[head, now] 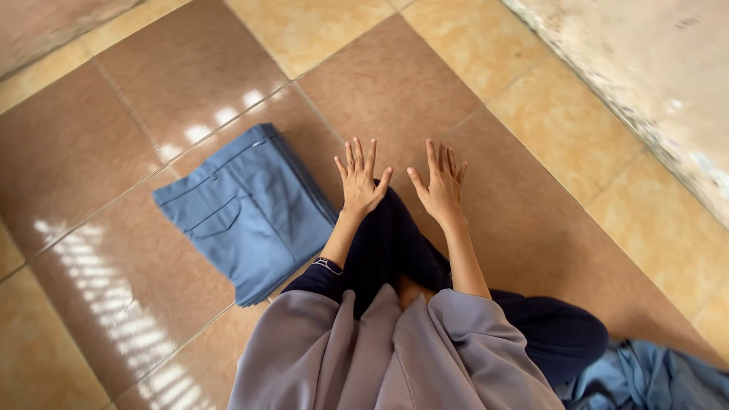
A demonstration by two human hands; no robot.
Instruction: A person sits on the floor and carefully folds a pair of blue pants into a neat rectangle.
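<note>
Hands empty, both of them — left hand (359,182) and right hand (440,186) held out flat at frame centre, fingers spread wide, palms down over the floor (486,212), gripping nothing. Folded blue trousers (247,212) lie left of centre, just beside the left hand, not touched; neat rectangular stack, smooth woven cloth, a stitched pocket flap facing up. Reads as a pause between garments. More blue cloth (653,376), crumpled and loose, sits at lower right, near the person's dark-clad leg. Picking it up would call for a reach of the right hand back to that corner. Floor tiles are glossy — tan and brown squares, window glare at left.
</note>
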